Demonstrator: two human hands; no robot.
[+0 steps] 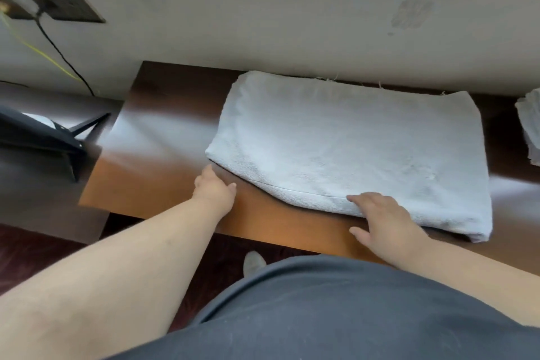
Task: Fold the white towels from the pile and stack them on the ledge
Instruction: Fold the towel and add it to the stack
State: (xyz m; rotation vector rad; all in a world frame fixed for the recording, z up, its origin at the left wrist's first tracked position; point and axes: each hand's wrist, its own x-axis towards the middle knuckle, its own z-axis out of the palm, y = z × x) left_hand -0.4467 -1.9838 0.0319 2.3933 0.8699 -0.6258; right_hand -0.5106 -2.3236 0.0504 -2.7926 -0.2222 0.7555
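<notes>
A folded white towel (344, 149) lies flat on the brown wooden ledge (152, 184), its far edge against the wall. My left hand (214, 187) reaches to the towel's near left corner, and its fingertips are hidden where they meet the towel's edge. Further right, my right hand (382, 221) rests with spread fingers on the towel's near edge, thumb over the wood. More folded white towels (529, 128) show at the right border of the ledge.
A grey wall (263, 9) runs behind the ledge, with a dark socket plate (67, 7) and cables at upper left. A black stand (43, 137) sits on a lower surface to the left. Dark red carpet and a shoe (253, 263) lie below the ledge.
</notes>
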